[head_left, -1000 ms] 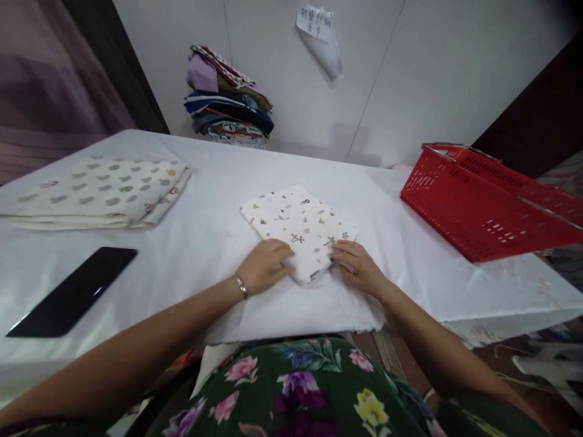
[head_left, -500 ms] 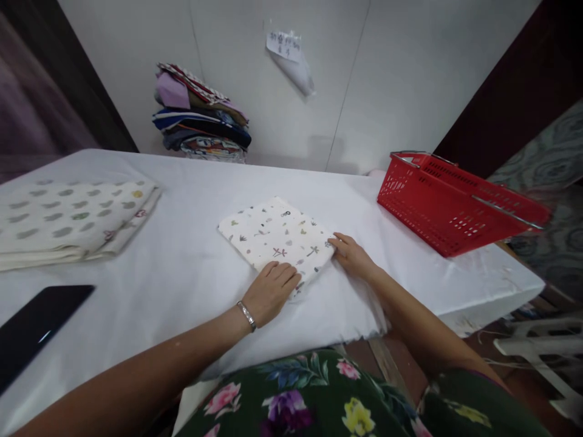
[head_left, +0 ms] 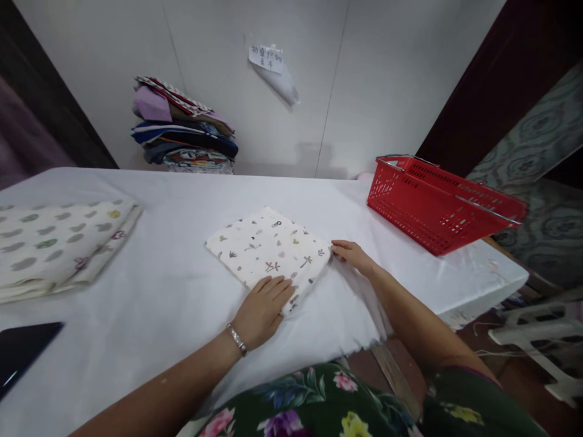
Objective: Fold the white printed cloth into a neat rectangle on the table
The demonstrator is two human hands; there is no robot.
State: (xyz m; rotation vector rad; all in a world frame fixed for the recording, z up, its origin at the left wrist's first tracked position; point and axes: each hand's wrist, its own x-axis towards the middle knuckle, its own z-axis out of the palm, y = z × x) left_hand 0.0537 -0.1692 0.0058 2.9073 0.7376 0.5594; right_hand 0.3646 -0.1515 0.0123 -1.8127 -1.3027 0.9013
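A folded white cloth printed with small palm trees and other little motifs lies flat on the white-covered table, one corner toward me. My left hand, with a metal bracelet at its wrist, rests palm down on the near edge, fingers stretched out. At the right corner, the fingertips of my right hand are closed on the cloth's edge; the thumb is mostly hidden.
A larger folded cloth with grey spots lies at left, beyond a dark flat object. Stacked folded fabrics stand by the wall. A red plastic basket sits at right; a white stool is below the table edge.
The view has swung to the right and up, so the table items appear further left and lower. Both hands stay at the cloth; the right fingers sit slightly further out at its corner.
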